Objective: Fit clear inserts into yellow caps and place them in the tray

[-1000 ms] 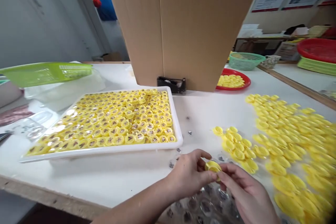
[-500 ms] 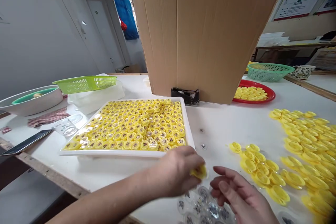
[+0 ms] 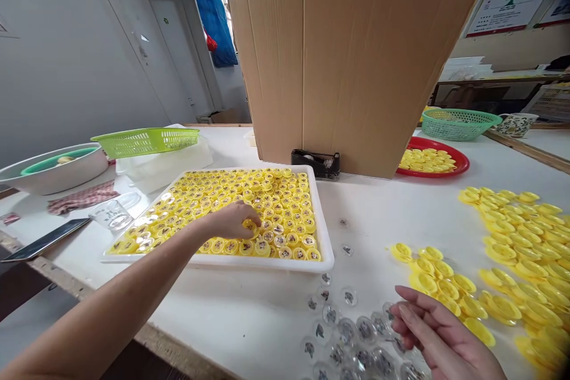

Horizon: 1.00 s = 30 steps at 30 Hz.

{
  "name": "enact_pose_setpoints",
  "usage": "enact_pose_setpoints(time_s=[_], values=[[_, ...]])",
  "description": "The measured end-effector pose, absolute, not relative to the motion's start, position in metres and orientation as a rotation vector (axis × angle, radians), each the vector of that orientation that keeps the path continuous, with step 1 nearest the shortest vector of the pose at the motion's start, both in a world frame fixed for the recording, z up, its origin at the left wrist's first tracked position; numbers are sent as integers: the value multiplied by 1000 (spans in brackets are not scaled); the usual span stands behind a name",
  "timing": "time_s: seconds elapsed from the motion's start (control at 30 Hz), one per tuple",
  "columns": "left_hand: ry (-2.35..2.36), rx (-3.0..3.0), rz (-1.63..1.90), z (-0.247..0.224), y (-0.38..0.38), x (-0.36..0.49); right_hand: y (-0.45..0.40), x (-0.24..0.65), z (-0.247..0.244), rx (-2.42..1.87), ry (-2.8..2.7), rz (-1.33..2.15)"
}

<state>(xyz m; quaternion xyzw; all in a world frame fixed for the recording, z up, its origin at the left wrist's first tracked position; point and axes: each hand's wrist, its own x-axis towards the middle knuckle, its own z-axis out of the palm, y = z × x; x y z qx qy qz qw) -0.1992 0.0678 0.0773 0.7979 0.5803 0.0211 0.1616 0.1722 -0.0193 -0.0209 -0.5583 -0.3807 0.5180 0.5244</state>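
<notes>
My left hand [image 3: 234, 219] reaches over the white tray [image 3: 267, 262], its fingers pinched on a yellow round piece [image 3: 250, 227] just above the rows. Packed inside the tray are many yellow round pieces [image 3: 216, 214] with small printed pictures under clear tops. My right hand [image 3: 439, 326] hovers at the lower right, fingers loosely bent and apart, with nothing seen in them. Beside it lie clear printed discs [image 3: 346, 330], scattered on the white table [image 3: 249, 314]. Just beyond that hand is a small group of yellow round pieces without pictures [image 3: 445, 285].
A tall cardboard sheet [image 3: 351, 65] stands behind a black tape dispenser [image 3: 315, 164]. More plain yellow pieces [image 3: 525, 243] spread to the right, near a red plate [image 3: 463, 165] and a green basket [image 3: 461, 124]. At left are a lime basket [image 3: 146, 141], a glass [image 3: 111, 215] and a phone-like dark slab [image 3: 47, 239].
My left hand has moved left and away from my right hand, carrying the yellow piece over the tray. My right hand has shifted slightly right, showing more of the clear discs.
</notes>
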Motion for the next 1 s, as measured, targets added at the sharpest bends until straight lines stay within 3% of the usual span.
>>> enact_pose_setpoints(time_s=[0.33,0.53,0.73,0.87,1.0], values=[[1648,2236,-24,82,69,-205,-19,183,-23,-1402,-964,1081],[1738,2500,45,82,65,-193,-12,186,-8,-1594,-1841,596],[1392,2713,571,90,21,-105,9,176,-11,-1748,-2223,373],[1129,2645,538,66,8,-35,11,179,-18,-1818,-2281,366],[1206,2439,445,33,33,18,3,185,-18,-1807,-2246,397]])
